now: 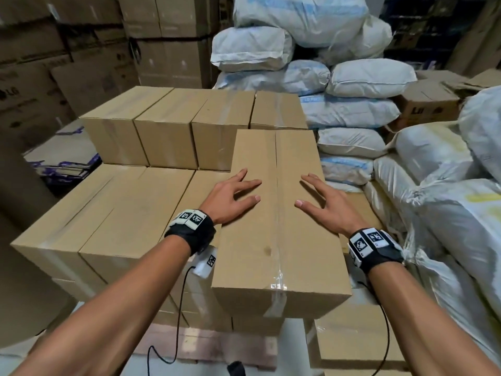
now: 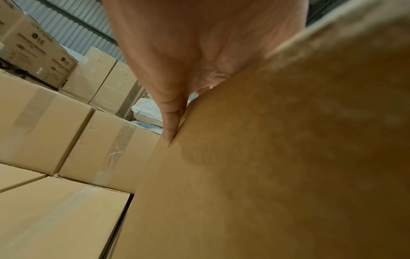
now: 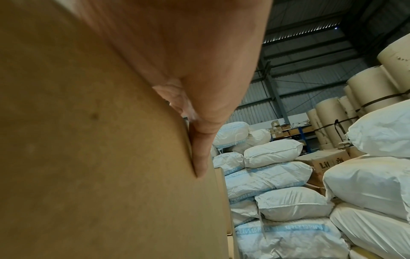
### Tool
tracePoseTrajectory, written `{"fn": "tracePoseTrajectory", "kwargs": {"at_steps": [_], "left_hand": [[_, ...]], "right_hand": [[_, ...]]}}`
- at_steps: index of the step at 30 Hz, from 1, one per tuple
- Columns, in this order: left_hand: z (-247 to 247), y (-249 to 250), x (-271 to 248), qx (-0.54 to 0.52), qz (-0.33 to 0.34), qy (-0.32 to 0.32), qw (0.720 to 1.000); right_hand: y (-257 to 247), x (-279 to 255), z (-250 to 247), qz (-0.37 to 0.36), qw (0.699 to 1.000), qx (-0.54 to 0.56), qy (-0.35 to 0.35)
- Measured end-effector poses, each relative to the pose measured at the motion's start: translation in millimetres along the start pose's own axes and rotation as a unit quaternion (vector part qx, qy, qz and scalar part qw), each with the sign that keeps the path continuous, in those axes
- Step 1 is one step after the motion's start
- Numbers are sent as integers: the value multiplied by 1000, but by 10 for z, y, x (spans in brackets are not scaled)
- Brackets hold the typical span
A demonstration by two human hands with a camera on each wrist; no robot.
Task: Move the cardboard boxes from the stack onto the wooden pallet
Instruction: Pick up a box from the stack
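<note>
A taped brown cardboard box lies on top of the lower layer of boxes, its near end jutting past their front edge. My left hand and right hand both rest flat on its lid, fingers spread, one on each side of the centre seam. The left wrist view shows the palm on the box. The right wrist view shows the same for the right palm and the box. A second row of boxes stands behind. Boards of the wooden pallet show under the stack.
White woven sacks are piled close on the right and behind. Large printed cartons wall off the back left. Flattened cartons lie at the left. Another taped box sits low at the right. Tall paper rolls stand far right.
</note>
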State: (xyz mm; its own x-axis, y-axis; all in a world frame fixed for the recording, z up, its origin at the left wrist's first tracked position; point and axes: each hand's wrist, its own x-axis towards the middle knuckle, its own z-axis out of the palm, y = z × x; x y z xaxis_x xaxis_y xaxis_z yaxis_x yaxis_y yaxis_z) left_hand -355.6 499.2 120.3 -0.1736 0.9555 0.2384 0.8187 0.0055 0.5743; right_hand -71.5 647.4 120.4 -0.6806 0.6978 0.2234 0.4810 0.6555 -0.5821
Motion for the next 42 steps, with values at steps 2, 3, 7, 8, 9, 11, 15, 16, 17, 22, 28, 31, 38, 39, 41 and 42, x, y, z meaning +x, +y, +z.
{"fn": "tracePoseTrajectory", "kwargs": {"at_steps": [2,3,7,8,9,11,15,16,17,22,28,31,38,39,41,42], "left_hand": [[46,-83,241,-4,-1,-9,1000],[64,-123,354,-5,-2,-13,1000],[101,-264,776,-10,-7,-23,1000],[106,-301,871,-10,-6,-25,1000],[109,-338,960,-12,-5,-27,1000],[116,-409,1120,-22,-6,-29,999],[149,-553,1355,-27,-19,-37,999],[160,-593,1401,-27,-21,-41,999],[172,-632,1443,-26,-23,-45,998],[224,-727,1582,-10,-37,-56,998],[235,-700,1800,5,-50,-53,997],[271,-724,1865,7,-59,-52,997],[310,-775,1878,27,-67,-53,996],[309,-767,1871,34,-70,-53,996],[300,-744,1853,52,-80,-58,994],[298,-736,1840,62,-85,-60,993]], "right_hand": [[125,192,7,7,1000,-3,0],[175,283,13,11,1000,-6,1],[360,638,51,20,1000,0,8],[398,717,58,22,1000,-1,8],[434,796,67,23,1000,0,8],[491,944,83,28,1000,-1,8],[578,1182,126,42,999,-6,-2],[595,1227,142,43,999,-4,-5],[615,1269,162,42,999,-1,-6],[726,1417,214,48,999,17,-9],[843,1641,172,48,999,18,-15],[904,1682,180,49,999,5,-16],[982,1678,268,59,998,19,-8],[975,1684,281,58,998,18,-6],[945,1684,282,57,998,13,-4],[931,1677,279,58,998,11,-4]]}}
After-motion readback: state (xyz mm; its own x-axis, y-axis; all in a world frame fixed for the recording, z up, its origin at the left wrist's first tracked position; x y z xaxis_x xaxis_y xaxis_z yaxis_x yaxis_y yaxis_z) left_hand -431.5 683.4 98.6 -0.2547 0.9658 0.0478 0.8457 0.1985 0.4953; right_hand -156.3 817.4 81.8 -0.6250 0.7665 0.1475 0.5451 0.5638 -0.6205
